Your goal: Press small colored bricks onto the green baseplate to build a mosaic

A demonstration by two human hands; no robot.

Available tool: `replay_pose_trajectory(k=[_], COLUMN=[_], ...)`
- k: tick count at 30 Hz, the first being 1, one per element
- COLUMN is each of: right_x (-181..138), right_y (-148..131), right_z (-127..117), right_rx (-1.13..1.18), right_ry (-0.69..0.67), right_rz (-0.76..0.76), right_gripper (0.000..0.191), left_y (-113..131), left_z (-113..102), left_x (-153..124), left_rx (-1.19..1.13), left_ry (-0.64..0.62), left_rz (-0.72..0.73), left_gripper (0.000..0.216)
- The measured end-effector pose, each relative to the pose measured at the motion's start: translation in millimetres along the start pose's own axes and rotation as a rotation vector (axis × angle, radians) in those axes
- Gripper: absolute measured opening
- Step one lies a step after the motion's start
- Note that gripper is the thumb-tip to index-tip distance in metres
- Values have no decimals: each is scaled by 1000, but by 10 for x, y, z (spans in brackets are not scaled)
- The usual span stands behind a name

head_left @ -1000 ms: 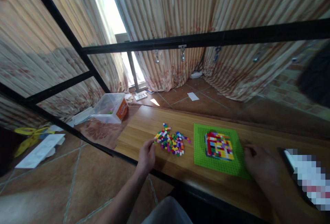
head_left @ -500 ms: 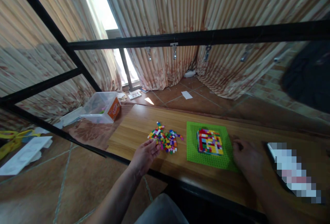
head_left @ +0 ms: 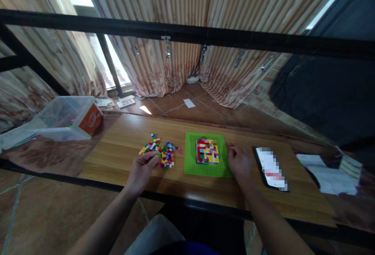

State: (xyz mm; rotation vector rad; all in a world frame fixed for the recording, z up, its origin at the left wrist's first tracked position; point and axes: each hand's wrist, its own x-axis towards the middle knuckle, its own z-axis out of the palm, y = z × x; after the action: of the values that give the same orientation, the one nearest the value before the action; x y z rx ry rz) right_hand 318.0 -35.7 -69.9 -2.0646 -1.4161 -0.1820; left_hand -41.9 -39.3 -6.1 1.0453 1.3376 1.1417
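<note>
My left hand point(head_left: 142, 171) is at the near left side of a pile of small colourful toy bricks point(head_left: 167, 155). Its thumb and fingers are pinched together, and what lies between the tips is too small to make out. A green studded baseplate point(head_left: 191, 169) lies right of the pile. On it stands a square block of bricks point(head_left: 208, 151) in red, yellow, white and other colours. My right hand point(head_left: 239, 162) rests at the baseplate's right edge with fingers curled in, so anything inside them is hidden.
The wooden table point(head_left: 111, 149) also holds a phone point(head_left: 271, 169) on the right. A clear plastic box point(head_left: 68, 124) with an orange label is on the floor at left. Papers point(head_left: 331, 173) lie beyond the right end. A black metal bar point(head_left: 181, 32) crosses above the table.
The view has turned to the right, bringing the whole phone and the papers into sight. My left hand has gone from partly opened fingers to a pinch by the pile. My right hand stays beside the baseplate.
</note>
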Motion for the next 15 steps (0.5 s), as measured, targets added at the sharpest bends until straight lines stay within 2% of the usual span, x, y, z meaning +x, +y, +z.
replay_pose_trajectory(k=[2, 5, 8, 11, 15], right_x=[2, 1, 0, 1, 4], right_y=[-8, -24, -35, -36, -30], right_z=[-5, -20, -28, -25, -20], right_rx=[9, 10, 7, 9, 11], right_ry=[3, -9, -12, -7, -13], right_rz=[1, 15, 21, 19, 19], right_gripper=[31, 31, 30, 29, 28], left_y=[-29, -26, 0, -1, -37], left_z=[3, 38, 89, 113, 98], left_x=[58, 113, 133, 146, 176], left_rx=[289, 742, 1052, 1205, 1216], left_ry=[-47, -44, -46, -70, -58], left_rz=[105, 280, 396, 453, 522], left_gripper=[23, 26, 33, 35, 33])
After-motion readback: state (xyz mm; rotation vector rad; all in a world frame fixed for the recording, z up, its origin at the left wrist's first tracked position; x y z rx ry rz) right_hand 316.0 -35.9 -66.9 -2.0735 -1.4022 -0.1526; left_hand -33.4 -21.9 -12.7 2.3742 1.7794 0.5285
